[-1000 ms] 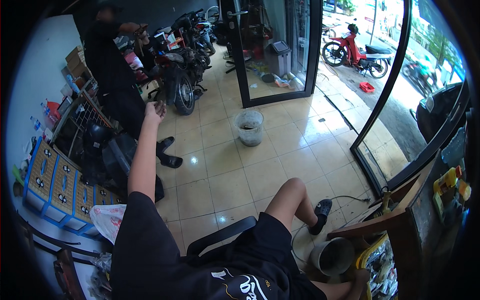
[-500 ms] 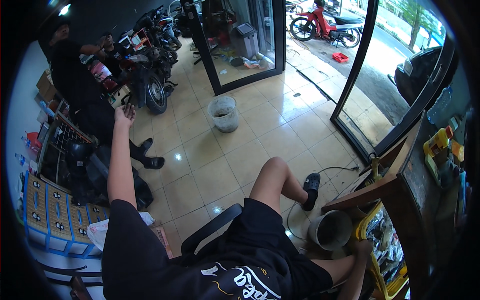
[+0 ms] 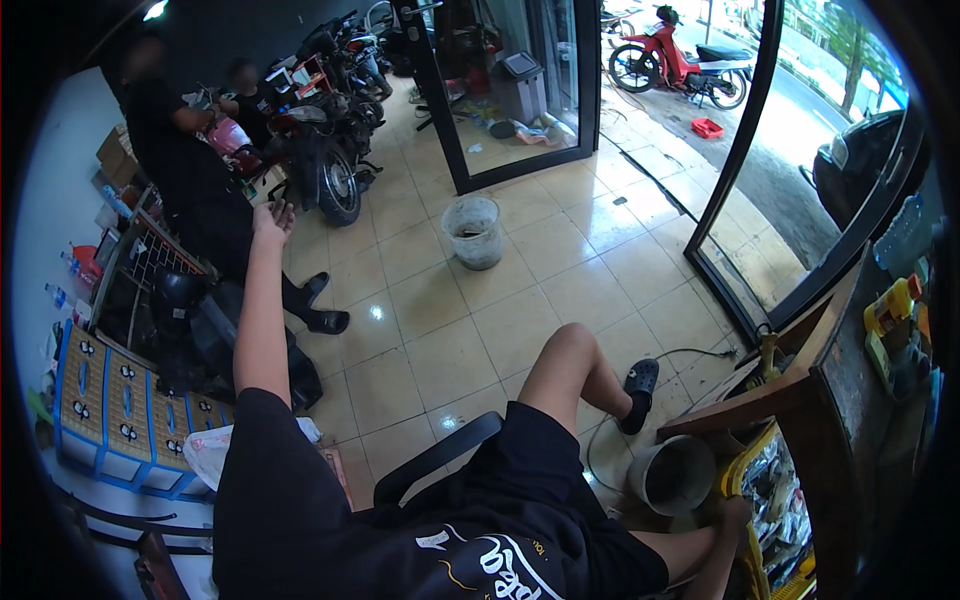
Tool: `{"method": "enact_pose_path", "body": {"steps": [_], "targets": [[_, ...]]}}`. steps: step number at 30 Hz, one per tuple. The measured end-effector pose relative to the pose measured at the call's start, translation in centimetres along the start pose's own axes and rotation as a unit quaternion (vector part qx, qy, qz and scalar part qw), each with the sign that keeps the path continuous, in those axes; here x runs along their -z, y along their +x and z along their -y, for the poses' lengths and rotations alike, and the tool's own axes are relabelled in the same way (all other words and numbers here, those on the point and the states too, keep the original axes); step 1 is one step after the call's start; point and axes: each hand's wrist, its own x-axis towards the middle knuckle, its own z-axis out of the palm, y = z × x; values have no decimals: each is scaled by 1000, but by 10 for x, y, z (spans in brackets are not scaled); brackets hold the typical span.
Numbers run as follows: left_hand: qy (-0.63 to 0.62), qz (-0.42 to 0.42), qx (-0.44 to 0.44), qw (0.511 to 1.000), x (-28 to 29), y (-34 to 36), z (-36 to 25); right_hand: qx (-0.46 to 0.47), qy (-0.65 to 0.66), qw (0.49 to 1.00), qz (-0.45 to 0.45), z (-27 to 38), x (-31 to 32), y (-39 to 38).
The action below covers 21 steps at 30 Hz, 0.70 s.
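Note:
My left arm is stretched out forward, and my left hand (image 3: 272, 222) is held up with loosely curled fingers and nothing in it. Behind that hand, in the picture, are the dark clothes of a standing person (image 3: 175, 150). Low on the right, my right hand (image 3: 735, 518) is against the rim of a yellow basket (image 3: 735, 470) full of plastic-wrapped pieces. Its fingers are mostly hidden, so whether it grips the rim does not show. A grey bucket (image 3: 672, 476) stands just beside that hand and the basket.
A whitish bucket (image 3: 472, 232) stands on the tiled floor ahead. Motorcycles (image 3: 335, 170) and a second person (image 3: 250, 105) are at the back left. A glass door (image 3: 520, 100) stands open to the street. Drawers (image 3: 130, 410) are left; a wooden table (image 3: 820, 380) is right.
The whole view has shifted a little, so the scene sits further right in the picture. My left arm stays outstretched, and my right hand remains by the yellow basket.

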Motion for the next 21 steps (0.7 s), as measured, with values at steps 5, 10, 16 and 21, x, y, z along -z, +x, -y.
{"method": "enact_pose_path", "body": {"steps": [5, 10, 16, 21], "targets": [[-18, 3, -28, 999, -7, -20, -1, 4, 13, 999, 32, 9, 21, -8], [-15, 21, -41, 999, -24, -25, -3, -1, 10, 999, 42, 5, 13, -5], [-14, 20, -54, 998, -22, -23, -5, 15, 12, 999, 48, 11, 19, -3], [-35, -7, -55, 998, -36, -47, -2, 8, 14, 999, 45, 7, 26, -12]]}}
